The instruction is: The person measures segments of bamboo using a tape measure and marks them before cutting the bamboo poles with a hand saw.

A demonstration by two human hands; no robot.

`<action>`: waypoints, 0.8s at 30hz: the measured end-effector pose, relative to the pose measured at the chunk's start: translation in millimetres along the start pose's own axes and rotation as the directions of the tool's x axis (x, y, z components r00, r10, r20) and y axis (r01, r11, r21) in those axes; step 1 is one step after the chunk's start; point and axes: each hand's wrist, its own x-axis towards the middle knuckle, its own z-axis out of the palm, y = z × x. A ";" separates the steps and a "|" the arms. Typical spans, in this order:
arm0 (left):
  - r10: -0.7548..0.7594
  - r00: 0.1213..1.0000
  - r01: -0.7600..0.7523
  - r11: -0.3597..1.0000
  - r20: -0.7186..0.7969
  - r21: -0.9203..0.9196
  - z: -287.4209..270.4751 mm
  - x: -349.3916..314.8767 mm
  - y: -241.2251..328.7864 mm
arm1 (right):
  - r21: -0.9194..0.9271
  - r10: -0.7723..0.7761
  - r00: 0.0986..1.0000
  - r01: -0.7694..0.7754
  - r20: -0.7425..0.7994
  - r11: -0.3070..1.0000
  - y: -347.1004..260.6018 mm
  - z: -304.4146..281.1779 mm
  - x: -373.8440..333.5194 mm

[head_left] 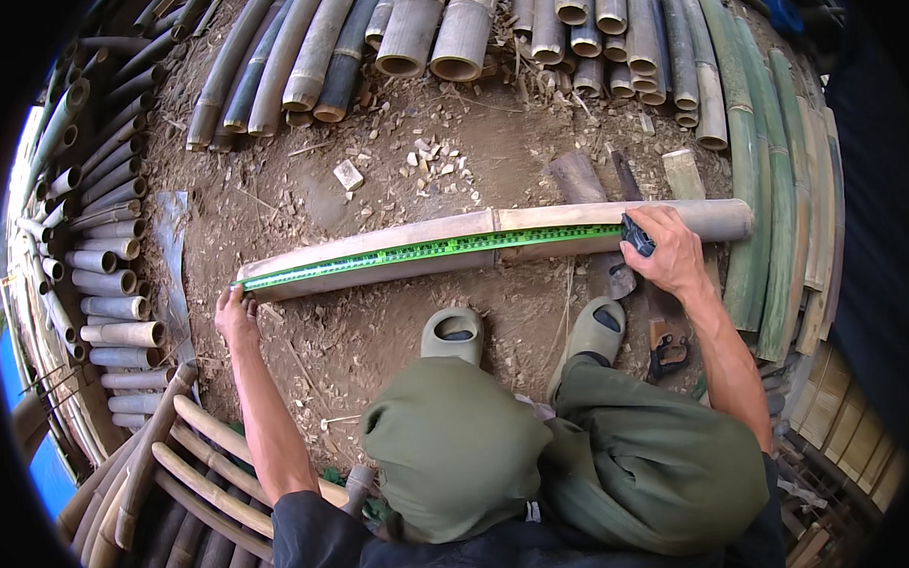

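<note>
A long bamboo pole [592,215] lies crosswise on the dirt in front of my feet. A bright green tape measure blade [423,250] is stretched along its near side. My left hand [236,317] is closed on the blade's end at the pole's left end, with the fingertips pinched there. My right hand [674,254] grips the dark tape measure case [637,236] close to the pole's right end, fingers wrapped over it. The blade runs nearly straight between both hands.
Cut bamboo lengths [456,34] lie along the far side, with more stacked at left [119,286]. Green bamboo strips [771,173] lie at right. A saw with a dark handle [667,355] rests by my right foot. Wood chips [435,164] litter the ground.
</note>
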 end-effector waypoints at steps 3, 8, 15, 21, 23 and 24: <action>-0.079 0.941 0.089 0.996 0.330 -0.014 60.8 -61.3 44.5 | -0.061 0.017 0.999 -0.015 0.036 0.998 26.2 -16.5 -15.7; -0.293 0.547 -0.008 0.935 0.784 0.355 187.9 -181.6 59.0 | -0.180 0.158 0.987 -0.161 -0.031 0.970 117.7 -60.0 -31.2; -0.117 0.196 -0.416 0.889 0.974 0.190 301.7 -229.6 23.2 | -0.190 0.269 0.963 -0.265 -0.005 0.945 221.3 -100.9 -54.1; -0.185 0.155 -0.602 0.761 0.970 0.241 306.1 -218.2 8.2 | -0.169 0.240 0.971 -0.234 0.014 0.957 239.3 -92.1 -49.0; -0.190 0.161 -0.610 0.752 0.968 0.249 302.5 -216.6 -2.5 | -0.180 0.234 0.971 -0.223 0.040 0.958 244.2 -89.4 -47.5; -0.155 0.140 -0.612 0.763 0.978 0.208 301.6 -217.0 -7.5 | -0.181 0.232 0.971 -0.220 0.048 0.958 244.2 -88.5 -45.1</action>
